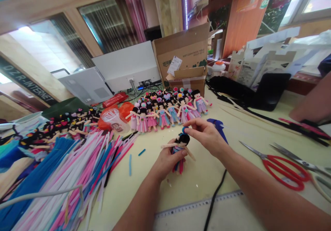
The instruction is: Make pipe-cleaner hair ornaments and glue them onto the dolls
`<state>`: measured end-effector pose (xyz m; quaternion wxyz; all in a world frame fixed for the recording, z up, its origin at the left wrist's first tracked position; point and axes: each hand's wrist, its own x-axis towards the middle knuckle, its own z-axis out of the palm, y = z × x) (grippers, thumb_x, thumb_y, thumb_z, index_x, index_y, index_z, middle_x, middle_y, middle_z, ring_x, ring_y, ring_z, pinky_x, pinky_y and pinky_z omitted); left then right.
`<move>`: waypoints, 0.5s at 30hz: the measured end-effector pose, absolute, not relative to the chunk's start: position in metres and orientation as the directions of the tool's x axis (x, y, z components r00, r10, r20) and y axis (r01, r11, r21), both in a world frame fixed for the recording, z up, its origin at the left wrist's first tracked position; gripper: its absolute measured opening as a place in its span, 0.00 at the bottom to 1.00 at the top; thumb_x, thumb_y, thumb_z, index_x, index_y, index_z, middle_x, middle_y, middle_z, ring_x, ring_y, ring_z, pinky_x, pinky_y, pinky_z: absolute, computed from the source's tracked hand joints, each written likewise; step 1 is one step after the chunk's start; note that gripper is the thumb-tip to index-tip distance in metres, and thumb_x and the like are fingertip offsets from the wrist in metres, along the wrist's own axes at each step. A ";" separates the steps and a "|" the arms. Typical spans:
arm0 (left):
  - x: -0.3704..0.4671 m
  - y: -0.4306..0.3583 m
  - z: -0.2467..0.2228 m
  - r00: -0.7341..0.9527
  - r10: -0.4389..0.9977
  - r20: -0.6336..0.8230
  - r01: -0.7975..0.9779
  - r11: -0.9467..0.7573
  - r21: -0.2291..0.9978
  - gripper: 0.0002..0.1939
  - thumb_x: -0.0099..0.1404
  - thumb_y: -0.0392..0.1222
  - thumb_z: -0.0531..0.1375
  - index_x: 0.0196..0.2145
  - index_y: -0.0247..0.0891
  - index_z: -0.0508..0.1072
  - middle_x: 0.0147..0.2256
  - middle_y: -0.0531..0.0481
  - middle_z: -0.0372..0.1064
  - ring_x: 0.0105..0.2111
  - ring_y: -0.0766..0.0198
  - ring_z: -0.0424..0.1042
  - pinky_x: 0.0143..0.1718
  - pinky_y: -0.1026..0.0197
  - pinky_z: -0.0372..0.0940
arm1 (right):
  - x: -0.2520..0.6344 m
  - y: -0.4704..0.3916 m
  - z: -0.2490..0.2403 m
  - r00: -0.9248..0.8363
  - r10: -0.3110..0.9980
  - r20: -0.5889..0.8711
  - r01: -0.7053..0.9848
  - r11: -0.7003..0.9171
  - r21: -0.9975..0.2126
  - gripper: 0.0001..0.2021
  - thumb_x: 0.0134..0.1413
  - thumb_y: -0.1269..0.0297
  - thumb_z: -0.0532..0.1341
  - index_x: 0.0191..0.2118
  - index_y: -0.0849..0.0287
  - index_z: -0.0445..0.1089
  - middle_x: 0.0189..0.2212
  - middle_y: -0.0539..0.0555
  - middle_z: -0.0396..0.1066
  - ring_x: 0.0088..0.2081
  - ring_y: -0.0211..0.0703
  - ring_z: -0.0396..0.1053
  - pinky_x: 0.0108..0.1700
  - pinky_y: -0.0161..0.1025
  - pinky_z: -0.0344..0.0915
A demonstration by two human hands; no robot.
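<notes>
My left hand (168, 160) is wrapped round the body of a small doll (183, 139) with black hair, pale arms and a blue and pink skirt, held upright over the table. Between the thumb and forefinger of my right hand (207, 136) is a small blue piece (184, 130), at the top of the doll's head. Behind my right hand lies a dark blue tool (219, 129), partly hidden. Two short blue pieces, one light (130, 164) and one darker (142, 152), lie on the table left of the doll.
Finished dolls (165, 112) stand in rows before a cardboard box (181, 51). Coloured pipe cleaners (59, 179) spread over the left side, near a plastic cup (115, 120). Red-handled scissors (281, 170) and a second pair (300, 160) lie right. A ruler (196, 205) and black cable (214, 201) are in front.
</notes>
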<state>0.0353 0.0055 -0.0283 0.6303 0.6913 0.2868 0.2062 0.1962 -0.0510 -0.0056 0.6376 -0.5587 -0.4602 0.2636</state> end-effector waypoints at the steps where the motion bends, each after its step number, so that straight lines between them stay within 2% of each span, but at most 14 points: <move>1: 0.035 0.005 -0.029 0.747 0.661 -0.070 0.131 -0.043 0.990 0.19 0.53 0.50 0.64 0.37 0.35 0.68 0.31 0.52 0.62 0.30 0.66 0.63 0.32 0.63 0.63 | 0.196 -0.051 -0.006 0.434 0.852 0.293 0.177 0.238 -0.955 0.10 0.44 0.59 0.64 0.33 0.58 0.74 0.20 0.44 0.54 0.23 0.34 0.54 0.26 0.35 0.53; 7: 0.034 0.005 -0.030 0.748 0.658 -0.091 0.121 0.000 0.993 0.20 0.54 0.49 0.64 0.41 0.36 0.68 0.31 0.52 0.64 0.28 0.67 0.65 0.32 0.63 0.62 | 0.197 -0.050 -0.007 0.425 0.864 0.272 0.152 0.228 -0.962 0.12 0.42 0.56 0.65 0.32 0.58 0.74 0.19 0.45 0.55 0.23 0.34 0.53 0.25 0.35 0.51; 12: 0.034 0.004 -0.027 0.734 0.673 -0.092 0.077 0.052 0.996 0.24 0.51 0.52 0.66 0.40 0.35 0.69 0.32 0.50 0.66 0.30 0.66 0.66 0.33 0.63 0.63 | 0.197 -0.053 -0.002 0.434 0.875 0.215 0.096 0.192 -0.977 0.16 0.46 0.53 0.62 0.36 0.60 0.74 0.23 0.49 0.65 0.22 0.33 0.52 0.24 0.35 0.51; 15: 0.035 0.003 -0.025 0.730 0.675 -0.110 0.082 0.073 0.994 0.25 0.50 0.53 0.66 0.40 0.35 0.70 0.32 0.50 0.67 0.29 0.65 0.66 0.32 0.62 0.64 | 0.198 -0.054 -0.002 0.438 0.873 0.214 0.105 0.186 -0.977 0.17 0.47 0.52 0.62 0.38 0.60 0.74 0.23 0.48 0.65 0.22 0.33 0.53 0.25 0.35 0.51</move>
